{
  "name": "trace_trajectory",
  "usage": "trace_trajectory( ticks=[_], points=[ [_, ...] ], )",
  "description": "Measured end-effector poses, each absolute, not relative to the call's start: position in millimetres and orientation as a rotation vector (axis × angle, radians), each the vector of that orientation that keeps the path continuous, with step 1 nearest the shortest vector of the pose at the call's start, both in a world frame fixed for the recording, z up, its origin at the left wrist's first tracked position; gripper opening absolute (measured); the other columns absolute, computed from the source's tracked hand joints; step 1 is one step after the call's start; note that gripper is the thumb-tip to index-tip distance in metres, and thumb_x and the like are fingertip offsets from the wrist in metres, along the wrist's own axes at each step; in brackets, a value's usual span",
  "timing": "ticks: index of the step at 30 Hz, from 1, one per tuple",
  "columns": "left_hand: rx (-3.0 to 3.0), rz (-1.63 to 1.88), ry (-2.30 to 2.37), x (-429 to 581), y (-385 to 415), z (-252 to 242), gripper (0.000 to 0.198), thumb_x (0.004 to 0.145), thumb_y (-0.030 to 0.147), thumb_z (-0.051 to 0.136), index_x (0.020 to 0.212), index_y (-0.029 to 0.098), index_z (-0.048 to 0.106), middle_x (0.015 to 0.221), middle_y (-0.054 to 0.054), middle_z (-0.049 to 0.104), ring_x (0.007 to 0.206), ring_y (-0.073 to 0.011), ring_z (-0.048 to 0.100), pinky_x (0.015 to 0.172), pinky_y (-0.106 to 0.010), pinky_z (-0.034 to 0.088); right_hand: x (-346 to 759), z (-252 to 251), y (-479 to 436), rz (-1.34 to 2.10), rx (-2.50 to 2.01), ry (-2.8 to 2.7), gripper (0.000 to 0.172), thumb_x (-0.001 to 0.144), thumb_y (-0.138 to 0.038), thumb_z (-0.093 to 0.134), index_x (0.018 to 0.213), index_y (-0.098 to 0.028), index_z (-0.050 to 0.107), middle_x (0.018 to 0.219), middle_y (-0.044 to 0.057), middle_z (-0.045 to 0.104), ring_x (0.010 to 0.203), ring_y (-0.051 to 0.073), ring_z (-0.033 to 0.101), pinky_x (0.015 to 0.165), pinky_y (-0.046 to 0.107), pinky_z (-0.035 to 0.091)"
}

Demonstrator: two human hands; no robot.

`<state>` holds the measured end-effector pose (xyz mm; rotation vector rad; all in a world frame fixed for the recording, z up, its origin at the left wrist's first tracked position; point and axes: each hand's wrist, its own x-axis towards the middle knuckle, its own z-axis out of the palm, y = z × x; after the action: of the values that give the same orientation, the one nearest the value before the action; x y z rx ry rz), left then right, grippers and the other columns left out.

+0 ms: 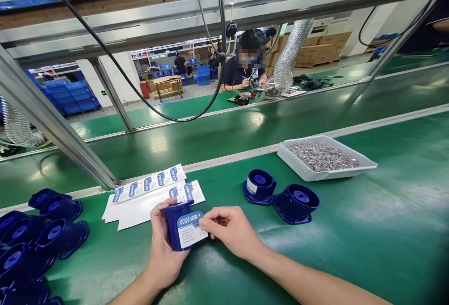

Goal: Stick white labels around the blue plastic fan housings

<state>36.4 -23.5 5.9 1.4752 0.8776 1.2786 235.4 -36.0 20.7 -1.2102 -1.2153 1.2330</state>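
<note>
My left hand (163, 258) is wrapped round a dark blue plastic housing (171, 230), held tilted above the green bench. A blue and white label (189, 232) reading DC52Q-5000L/H lies against the front of the housing. Its right edge is pinched between the thumb and fingers of my right hand (229, 230) and stands a little off the surface. Just behind my left hand are sheets of labels (150, 185), some spots on them bare white. Two more blue housings rest to the right, a labelled one (259, 183) and one with no label showing (298, 202).
Several blue housings (52, 235) crowd the bench's left side. A white tray (326, 174) of small metal parts stands at the back right. A metal post (63, 122) and a hanging black cable (168, 119) are ahead. Across the line sits a co-worker (242, 68).
</note>
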Motion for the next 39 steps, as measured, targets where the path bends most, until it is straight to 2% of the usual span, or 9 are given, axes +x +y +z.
trace_trajectory(
  ticks=[3, 5, 7, 11, 17, 23, 32, 35, 39],
  points=[
    [1.535, 1.255, 0.903, 34.7, -22.5, 2.5, 0.072, 0.087, 0.039, 0.084, 0.139, 0.032, 0.035, 0.155, -0.013, 0.041, 0.144, -0.0327, 0.048, 0.118, -0.049, 0.046, 236.2, 19.6, -34.0, 1.204, -1.234, -1.187, 0.051, 0.08, -0.06, 0.083, 0.105, -0.016, 0.079, 0.077, 0.006, 0.075, 0.068, 0.019, 0.067, 0.065, 0.033, 0.051],
    [1.588, 1.228, 0.903, 33.5, -22.1, 0.0, 0.071, 0.088, 0.037, 0.082, 0.14, 0.033, 0.034, 0.155, -0.013, 0.04, 0.147, -0.0336, 0.046, 0.121, -0.052, 0.042, 235.7, 21.0, -34.2, 1.209, -1.227, -1.137, 0.073, 0.078, -0.059, 0.086, 0.134, -0.016, 0.067, 0.1, 0.011, 0.079, 0.089, 0.025, 0.074, 0.076, 0.037, 0.057],
    [1.653, 1.195, 0.893, 32.9, -22.5, -2.7, 0.071, 0.089, 0.034, 0.082, 0.14, 0.033, 0.033, 0.155, -0.014, 0.039, 0.148, -0.035, 0.044, 0.123, -0.057, 0.039, 234.3, 23.5, -35.9, 1.272, -1.188, -1.129, 0.087, 0.077, -0.059, 0.086, 0.146, -0.017, 0.054, 0.122, 0.016, 0.076, 0.111, 0.03, 0.073, 0.091, 0.043, 0.058],
    [1.773, 1.12, 0.823, 34.0, -24.3, -7.6, 0.063, 0.094, 0.03, 0.075, 0.14, 0.034, 0.032, 0.154, -0.015, 0.035, 0.146, -0.0359, 0.045, 0.121, -0.064, 0.038, 228.6, 28.1, -40.5, 1.393, -1.136, -1.198, 0.09, 0.077, -0.053, 0.087, 0.15, -0.017, 0.048, 0.132, 0.018, 0.074, 0.12, 0.033, 0.071, 0.105, 0.05, 0.053],
    [1.923, 1.096, 0.786, 36.4, -23.7, -10.0, 0.062, 0.096, 0.024, 0.068, 0.142, 0.036, 0.027, 0.152, -0.015, 0.032, 0.144, -0.0354, 0.043, 0.118, -0.069, 0.038, 221.1, 26.2, -40.3, 1.381, -1.159, -1.178, 0.065, 0.076, -0.039, 0.086, 0.132, -0.017, 0.062, 0.12, 0.014, 0.08, 0.113, 0.032, 0.074, 0.098, 0.046, 0.054],
    [1.857, 1.029, 0.82, 34.1, -21.6, -7.9, 0.063, 0.095, 0.022, 0.069, 0.141, 0.035, 0.027, 0.152, -0.014, 0.032, 0.146, -0.0336, 0.042, 0.119, -0.062, 0.042, 219.4, 22.4, -43.7, 1.337, -1.216, -1.263, 0.068, 0.072, -0.033, 0.086, 0.134, -0.02, 0.059, 0.119, 0.01, 0.078, 0.109, 0.03, 0.073, 0.097, 0.046, 0.054],
    [1.768, 1.017, 0.802, 28.4, -21.7, -10.0, 0.073, 0.082, 0.013, 0.072, 0.139, 0.034, 0.03, 0.155, -0.012, 0.033, 0.152, -0.0334, 0.037, 0.125, -0.059, 0.04, 222.5, 28.1, -53.0, 1.23, -1.365, -1.519, 0.092, 0.068, -0.033, 0.092, 0.147, -0.028, 0.045, 0.135, 0.01, 0.068, 0.124, 0.034, 0.065, 0.105, 0.052, 0.052],
    [1.621, 1.089, 0.905, 33.7, -19.9, -10.3, 0.08, 0.08, 0.025, 0.083, 0.139, 0.032, 0.029, 0.149, -0.014, 0.041, 0.145, -0.036, 0.048, 0.122, -0.062, 0.043, 224.3, 26.1, -49.1, 1.299, -1.321, -1.506, 0.117, 0.059, -0.036, 0.099, 0.156, -0.027, 0.034, 0.14, 0.013, 0.065, 0.131, 0.036, 0.062, 0.112, 0.056, 0.049],
    [1.332, 1.249, 0.928, 44.5, -23.6, -10.3, 0.091, 0.077, 0.036, 0.093, 0.137, 0.034, 0.024, 0.145, -0.014, 0.047, 0.134, -0.0346, 0.061, 0.112, -0.058, 0.055, 218.6, 15.4, -40.9, 1.541, -1.006, -1.205, 0.15, 0.051, -0.03, 0.101, 0.163, -0.026, 0.002, 0.142, 0.017, 0.065, 0.126, 0.035, 0.067, 0.109, 0.054, 0.053]
  ],
)
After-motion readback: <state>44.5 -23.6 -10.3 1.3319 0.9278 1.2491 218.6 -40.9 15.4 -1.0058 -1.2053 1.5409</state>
